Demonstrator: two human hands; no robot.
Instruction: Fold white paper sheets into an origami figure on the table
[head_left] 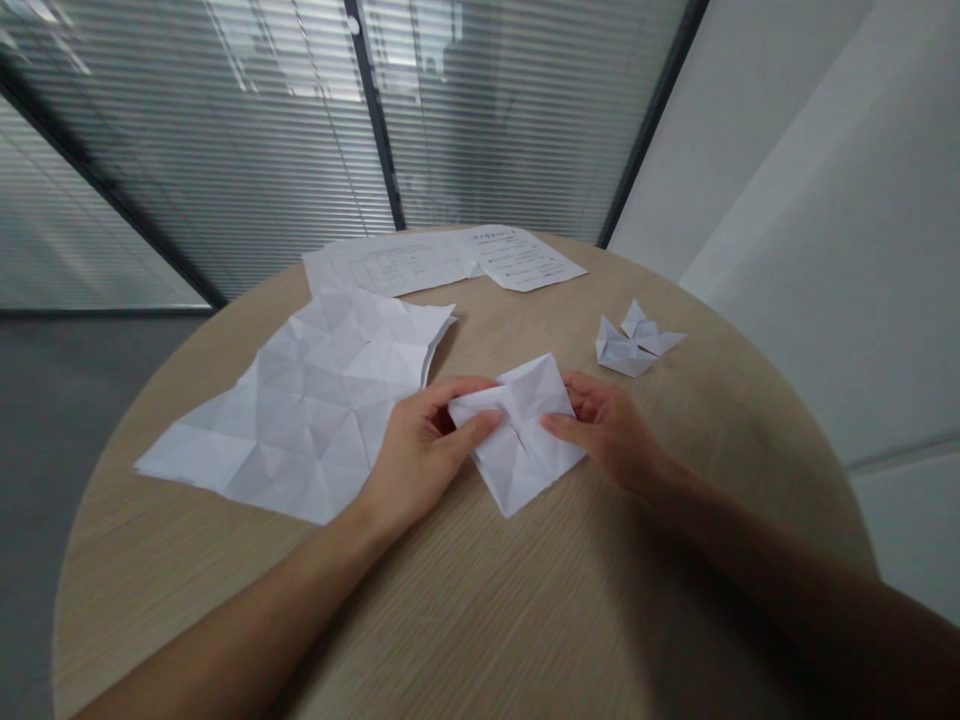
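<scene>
A small folded white paper (525,450) lies on the round wooden table (480,600) in front of me. My left hand (424,450) pinches its left flap, thumb on top and fingers curled over the upper edge. At the paper's right edge my right hand (607,425) grips it with thumb and fingers pressed together. Both hands rest low on the tabletop, touching the paper.
A large creased white sheet (315,405) lies unfolded to the left. Two printed sheets (442,260) sit at the far edge. A finished folded paper shape (637,340) rests at the right. Glass with blinds stands behind, a white wall to the right.
</scene>
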